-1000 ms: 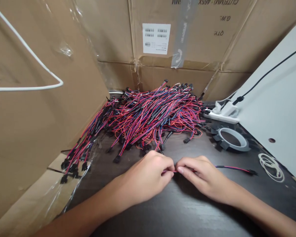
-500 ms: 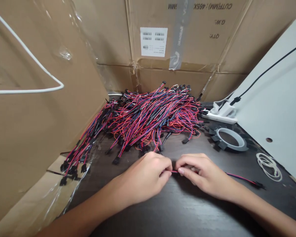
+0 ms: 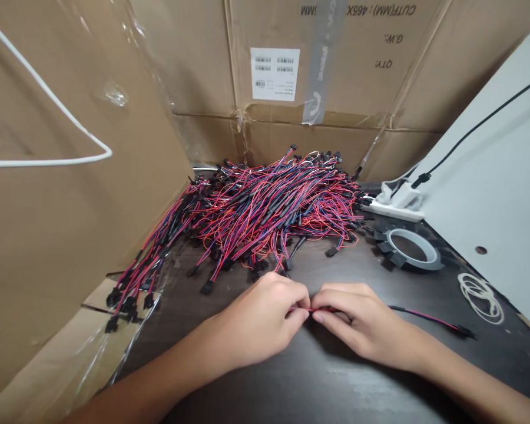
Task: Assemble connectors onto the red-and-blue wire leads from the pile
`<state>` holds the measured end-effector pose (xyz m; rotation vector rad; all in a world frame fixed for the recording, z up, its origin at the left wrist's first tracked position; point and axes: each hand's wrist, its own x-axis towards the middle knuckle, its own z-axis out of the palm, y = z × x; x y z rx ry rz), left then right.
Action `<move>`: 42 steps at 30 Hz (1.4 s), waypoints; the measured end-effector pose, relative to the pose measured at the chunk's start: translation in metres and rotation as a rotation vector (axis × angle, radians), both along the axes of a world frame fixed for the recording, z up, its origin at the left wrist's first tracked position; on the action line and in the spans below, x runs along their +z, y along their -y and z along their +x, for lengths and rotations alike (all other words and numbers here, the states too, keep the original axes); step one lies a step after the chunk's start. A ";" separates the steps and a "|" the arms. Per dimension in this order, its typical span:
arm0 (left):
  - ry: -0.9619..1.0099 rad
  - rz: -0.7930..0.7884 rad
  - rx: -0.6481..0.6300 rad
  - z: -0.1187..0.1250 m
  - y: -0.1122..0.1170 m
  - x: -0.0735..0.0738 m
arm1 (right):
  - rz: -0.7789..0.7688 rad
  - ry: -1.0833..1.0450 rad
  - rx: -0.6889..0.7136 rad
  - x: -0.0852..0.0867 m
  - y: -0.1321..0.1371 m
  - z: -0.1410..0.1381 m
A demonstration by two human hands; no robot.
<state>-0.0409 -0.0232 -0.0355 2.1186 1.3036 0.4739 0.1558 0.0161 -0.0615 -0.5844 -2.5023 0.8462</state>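
Over the dark table, both hands pinch one thin red-and-dark wire cable [image 3: 433,318] close together. My left hand [image 3: 271,312] is closed, thumb and forefinger gripping the wire. Right beside it, my right hand [image 3: 357,312] holds the same cable between thumb and fingers, fingertips almost touching the left ones. To the right, the cable's free part runs out past my right hand and ends in a black connector [image 3: 463,331]. Its other end is hidden by my left hand. Beyond my hands lies a large heap of similar red and blue wire cables [image 3: 278,206] with black connectors.
A smaller cable bundle [image 3: 148,265] lies at left against a cardboard box [image 3: 92,206]. On the right are a tape roll [image 3: 413,248] with dark pieces stuck round it, a coiled pale cord [image 3: 480,298], and a white power strip [image 3: 393,209]. Another box [image 3: 357,82] stands behind.
My right hand has shifted slightly left along the cable, closing the gap to my left hand. The cable's connector end stays in place.
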 end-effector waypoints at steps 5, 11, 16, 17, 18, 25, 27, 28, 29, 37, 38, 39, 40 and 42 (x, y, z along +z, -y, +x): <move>0.078 -0.164 0.069 0.000 -0.001 -0.002 | -0.064 -0.028 -0.060 0.000 0.002 -0.002; 0.094 -0.180 0.079 0.001 -0.001 -0.001 | -0.376 0.005 -0.151 0.005 0.001 -0.005; 0.094 -0.152 0.047 0.003 0.000 0.002 | -0.469 0.065 -0.146 0.010 -0.002 -0.006; 0.091 -0.145 0.043 0.003 0.000 0.002 | -0.474 0.072 -0.140 0.011 -0.002 -0.006; 0.086 -0.137 0.042 0.002 0.000 0.002 | -0.486 0.078 -0.132 0.011 -0.002 -0.006; 0.118 -0.153 0.049 0.002 -0.001 -0.002 | -0.661 0.106 -0.151 0.010 -0.003 -0.003; 0.127 -0.164 0.055 0.002 -0.002 -0.004 | -0.686 0.102 -0.151 0.010 -0.003 -0.003; 0.129 -0.171 0.057 0.001 -0.002 -0.004 | -0.694 0.102 -0.152 0.009 -0.003 -0.003; 0.128 -0.179 0.060 0.001 -0.002 -0.005 | -0.699 0.102 -0.154 0.009 -0.003 -0.003; 0.084 -0.176 0.067 0.001 -0.001 -0.004 | -0.695 0.106 -0.165 0.011 -0.003 -0.006; 0.086 -0.176 0.067 0.001 -0.001 -0.004 | -0.693 0.102 -0.166 0.012 -0.003 -0.006; 0.089 -0.177 0.069 0.001 -0.001 -0.004 | -0.689 0.096 -0.168 0.012 -0.003 -0.006; 0.091 -0.177 0.072 0.001 -0.001 -0.004 | -0.683 0.086 -0.173 0.012 -0.002 -0.006; 0.097 -0.176 0.084 0.000 -0.002 -0.005 | -0.667 0.064 -0.183 0.011 -0.002 -0.007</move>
